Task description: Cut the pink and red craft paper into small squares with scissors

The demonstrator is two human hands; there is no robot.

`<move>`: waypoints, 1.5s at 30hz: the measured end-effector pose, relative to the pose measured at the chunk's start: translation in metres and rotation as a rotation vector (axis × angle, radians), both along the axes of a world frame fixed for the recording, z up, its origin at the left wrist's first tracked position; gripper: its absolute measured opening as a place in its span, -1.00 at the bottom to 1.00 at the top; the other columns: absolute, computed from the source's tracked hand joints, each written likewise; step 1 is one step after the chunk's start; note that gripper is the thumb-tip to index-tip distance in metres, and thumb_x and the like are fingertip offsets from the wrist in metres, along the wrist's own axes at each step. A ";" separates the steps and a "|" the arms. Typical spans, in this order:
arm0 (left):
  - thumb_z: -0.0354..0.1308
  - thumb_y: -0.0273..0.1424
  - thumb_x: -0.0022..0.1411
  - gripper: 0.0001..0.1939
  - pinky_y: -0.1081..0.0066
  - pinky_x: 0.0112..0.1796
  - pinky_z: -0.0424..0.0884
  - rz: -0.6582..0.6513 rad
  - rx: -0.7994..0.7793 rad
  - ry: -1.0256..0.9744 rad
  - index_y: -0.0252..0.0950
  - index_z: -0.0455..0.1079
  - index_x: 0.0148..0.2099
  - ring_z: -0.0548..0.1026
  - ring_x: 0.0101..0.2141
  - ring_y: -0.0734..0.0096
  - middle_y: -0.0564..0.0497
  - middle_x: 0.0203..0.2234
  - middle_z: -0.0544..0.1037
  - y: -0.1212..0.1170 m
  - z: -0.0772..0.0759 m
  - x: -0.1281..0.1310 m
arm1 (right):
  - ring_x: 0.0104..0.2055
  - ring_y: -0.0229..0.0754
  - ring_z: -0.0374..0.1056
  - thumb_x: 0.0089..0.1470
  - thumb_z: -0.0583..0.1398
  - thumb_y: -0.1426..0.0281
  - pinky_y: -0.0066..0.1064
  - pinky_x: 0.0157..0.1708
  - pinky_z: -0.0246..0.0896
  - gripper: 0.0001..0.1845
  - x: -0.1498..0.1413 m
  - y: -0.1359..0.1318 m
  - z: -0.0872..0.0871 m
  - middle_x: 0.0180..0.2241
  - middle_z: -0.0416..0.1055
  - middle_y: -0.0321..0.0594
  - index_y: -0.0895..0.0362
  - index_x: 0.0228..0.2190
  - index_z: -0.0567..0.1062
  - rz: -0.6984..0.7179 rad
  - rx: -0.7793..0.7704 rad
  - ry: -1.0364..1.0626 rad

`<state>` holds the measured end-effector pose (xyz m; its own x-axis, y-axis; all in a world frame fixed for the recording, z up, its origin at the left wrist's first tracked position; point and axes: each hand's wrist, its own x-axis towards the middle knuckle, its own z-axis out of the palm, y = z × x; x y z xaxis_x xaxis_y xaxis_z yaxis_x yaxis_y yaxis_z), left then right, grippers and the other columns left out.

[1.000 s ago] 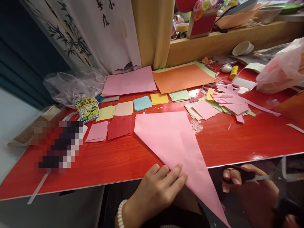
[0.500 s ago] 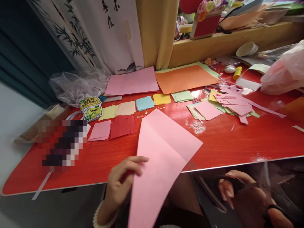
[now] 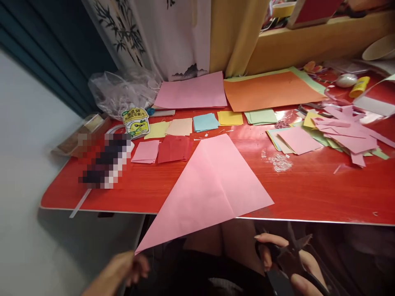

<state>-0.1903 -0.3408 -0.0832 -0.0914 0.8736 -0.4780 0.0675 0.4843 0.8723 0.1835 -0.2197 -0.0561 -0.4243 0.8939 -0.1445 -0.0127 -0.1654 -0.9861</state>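
My left hand (image 3: pixel 131 267), a little blurred, has its fingers curled at the low left corner of a large pink sheet of paper (image 3: pixel 210 185). The sheet has a crease down its right part. Its upper part lies on the red table, and the left corner hangs out past the front edge. Below that edge, on the right, my right hand (image 3: pixel 290 263) grips black-handled scissors (image 3: pixel 282 255). The scissors are apart from the sheet, their blades partly dark against my lap.
Small paper stacks in red (image 3: pixel 174 149), blue (image 3: pixel 205 122) and other colours line the table (image 3: pixel 324 197). Behind are big pink (image 3: pixel 191 92) and orange sheets (image 3: pixel 271 92). Pink scraps (image 3: pixel 348 135) pile at right; a juice pouch (image 3: pixel 135 123) stands left.
My left hand has moved down and left, from the sheet's side to its corner. The pink sheet has swung round, its lower corner now to the left. The scissors remain in my right hand.
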 end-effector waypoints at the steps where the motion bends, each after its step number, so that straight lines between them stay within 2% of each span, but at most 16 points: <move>1: 0.06 0.12 0.04 -0.48 0.52 -0.63 0.17 -0.152 -0.041 -0.073 -0.26 0.46 -0.40 0.30 -0.65 0.51 0.01 -0.61 0.47 0.003 -0.013 0.021 | -0.49 -0.14 0.32 -0.01 0.14 0.05 -0.38 -0.50 0.20 -0.53 -0.003 0.002 0.001 -0.51 0.40 -0.20 0.04 -0.14 0.51 0.037 0.014 -0.044; 2: 0.08 0.13 0.02 -0.47 0.52 -0.62 0.17 -0.258 -0.059 -0.128 -0.27 0.46 -0.32 0.29 -0.66 0.54 0.01 -0.59 0.49 0.012 -0.024 0.045 | -0.48 -0.13 0.33 -0.01 0.14 0.04 -0.37 -0.47 0.22 -0.52 -0.005 0.003 0.002 -0.50 0.41 -0.20 0.06 -0.15 0.52 0.063 0.022 -0.089; 3: 0.07 0.13 0.03 -0.44 0.53 -0.61 0.17 -0.307 -0.057 -0.167 -0.28 0.45 -0.23 0.28 -0.66 0.56 0.00 -0.55 0.51 0.026 -0.030 0.071 | -0.47 -0.11 0.35 -0.01 0.15 0.04 -0.35 -0.43 0.25 -0.52 -0.008 0.003 0.001 -0.49 0.42 -0.19 0.07 -0.16 0.53 0.088 0.023 -0.130; 5: -0.02 0.12 0.11 -0.38 0.54 -0.62 0.11 -0.325 -0.015 -0.237 -0.32 0.40 -0.10 0.23 -0.68 0.62 -0.03 -0.50 0.53 0.058 -0.032 0.122 | -0.42 -0.09 0.37 -0.02 0.18 0.06 -0.32 -0.33 0.27 -0.52 -0.012 0.002 -0.001 -0.47 0.44 -0.20 0.09 -0.15 0.52 0.164 0.016 -0.193; 7: -0.10 0.09 0.18 -0.38 0.54 -0.66 0.02 -0.266 0.044 -0.301 -0.35 0.40 -0.10 0.15 -0.72 0.64 -0.01 -0.56 0.51 0.086 -0.021 0.162 | -0.37 -0.08 0.37 -0.01 0.19 0.11 -0.32 -0.29 0.27 -0.52 -0.012 -0.001 -0.005 -0.43 0.45 -0.19 0.12 -0.11 0.50 0.244 -0.010 -0.253; 10: -0.19 0.01 0.27 -0.42 0.53 -0.66 -0.03 -0.091 0.110 -0.301 -0.36 0.43 -0.32 0.09 -0.75 0.65 0.11 -0.76 0.35 0.111 0.001 0.192 | -0.36 -0.10 0.36 0.02 0.18 0.16 -0.33 -0.28 0.27 -0.53 -0.003 -0.007 -0.010 -0.41 0.45 -0.20 0.16 -0.09 0.49 0.276 -0.024 -0.344; 13: -0.17 -0.03 0.29 -0.43 0.52 -0.61 0.01 0.090 0.135 -0.241 -0.36 0.39 -0.48 0.05 -0.74 0.65 0.17 -0.85 0.16 0.119 0.014 0.199 | -0.39 -0.14 0.35 0.03 0.18 0.18 -0.36 -0.31 0.26 -0.55 0.006 -0.009 -0.011 -0.42 0.44 -0.21 0.18 -0.09 0.49 0.257 -0.044 -0.410; 15: -0.17 -0.06 0.30 -0.43 0.51 -0.59 0.04 0.141 0.115 -0.224 -0.35 0.38 -0.52 0.05 -0.73 0.64 0.17 -0.85 0.13 0.119 0.017 0.199 | -0.40 -0.15 0.34 0.03 0.18 0.17 -0.38 -0.35 0.26 -0.54 0.006 -0.009 -0.009 -0.43 0.44 -0.21 0.19 -0.11 0.50 0.268 -0.058 -0.423; 20: -0.16 -0.04 0.27 -0.44 0.48 -0.58 0.07 0.071 0.105 -0.256 -0.33 0.35 -0.55 0.09 -0.72 0.61 0.15 -0.83 0.15 0.108 0.024 0.198 | -0.45 -0.18 0.29 0.03 0.16 0.10 -0.41 -0.42 0.22 -0.50 -0.007 -0.003 0.004 -0.48 0.40 -0.20 0.25 -0.16 0.51 0.288 -0.056 -0.341; 24: -0.09 -0.02 0.23 -0.47 0.47 -0.54 0.13 0.062 0.158 -0.242 -0.34 0.38 -0.52 0.15 -0.68 0.58 0.13 -0.79 0.19 0.099 0.027 0.193 | -0.45 -0.21 0.26 0.03 0.18 0.15 -0.44 -0.42 0.18 -0.58 -0.019 0.002 0.010 -0.48 0.38 -0.23 0.23 -0.20 0.52 0.334 -0.033 -0.275; 27: -0.07 -0.04 0.24 -0.49 0.47 -0.54 0.15 0.107 0.122 -0.241 -0.33 0.38 -0.51 0.16 -0.68 0.57 0.13 -0.78 0.21 0.100 0.026 0.192 | -0.45 -0.24 0.23 0.03 0.20 0.20 -0.46 -0.40 0.17 -0.66 -0.025 0.005 0.011 -0.49 0.36 -0.26 0.21 -0.27 0.52 0.377 0.004 -0.256; 32: 0.02 -0.07 0.20 -0.53 0.48 -0.56 0.15 0.163 0.081 -0.181 -0.31 0.30 -0.58 0.17 -0.68 0.57 0.14 -0.78 0.20 0.106 0.022 0.196 | -0.50 -0.25 0.29 0.03 0.22 0.27 -0.47 -0.41 0.21 -0.70 -0.030 0.006 0.008 -0.52 0.38 -0.28 0.22 -0.24 0.52 0.377 -0.097 -0.217; 35: 0.03 -0.11 0.21 -0.54 0.48 -0.56 0.16 0.175 0.099 -0.160 -0.31 0.27 -0.61 0.17 -0.67 0.57 0.14 -0.76 0.21 0.106 0.022 0.198 | -0.53 -0.27 0.30 0.03 0.23 0.33 -0.48 -0.44 0.21 -0.75 -0.032 0.007 0.009 -0.54 0.40 -0.30 0.22 -0.25 0.52 0.369 -0.103 -0.215; 38: 0.01 -0.13 0.23 -0.55 0.49 -0.55 0.17 0.165 0.122 -0.184 -0.31 0.26 -0.59 0.17 -0.66 0.57 0.13 -0.73 0.22 0.106 0.023 0.197 | -0.54 -0.28 0.30 0.03 0.23 0.33 -0.49 -0.47 0.20 -0.82 -0.034 0.008 0.011 -0.55 0.41 -0.30 0.21 -0.38 0.51 0.347 -0.097 -0.223; 41: -0.01 -0.14 0.24 -0.56 0.49 -0.51 0.21 0.132 0.154 -0.186 -0.31 0.26 -0.57 0.19 -0.64 0.56 0.12 -0.71 0.23 0.105 0.022 0.196 | -0.55 -0.27 0.30 0.03 0.23 0.29 -0.49 -0.50 0.17 -0.78 -0.036 0.009 0.012 -0.59 0.40 -0.30 0.22 -0.50 0.47 0.333 -0.112 -0.257; 45: -0.03 -0.12 0.25 -0.56 0.48 -0.51 0.20 0.084 0.172 -0.167 -0.31 0.26 -0.56 0.17 -0.64 0.56 0.11 -0.70 0.23 0.104 0.019 0.194 | -0.55 -0.26 0.30 0.03 0.22 0.25 -0.48 -0.52 0.16 -0.73 -0.038 0.010 0.012 -0.59 0.39 -0.29 0.22 -0.52 0.45 0.331 -0.133 -0.292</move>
<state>0.0039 -0.2370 -0.0637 -0.0995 0.9362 -0.3372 -0.1189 0.3253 0.9381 0.1454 -0.2100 -0.0437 -0.6083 0.6829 -0.4046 0.3378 -0.2386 -0.9105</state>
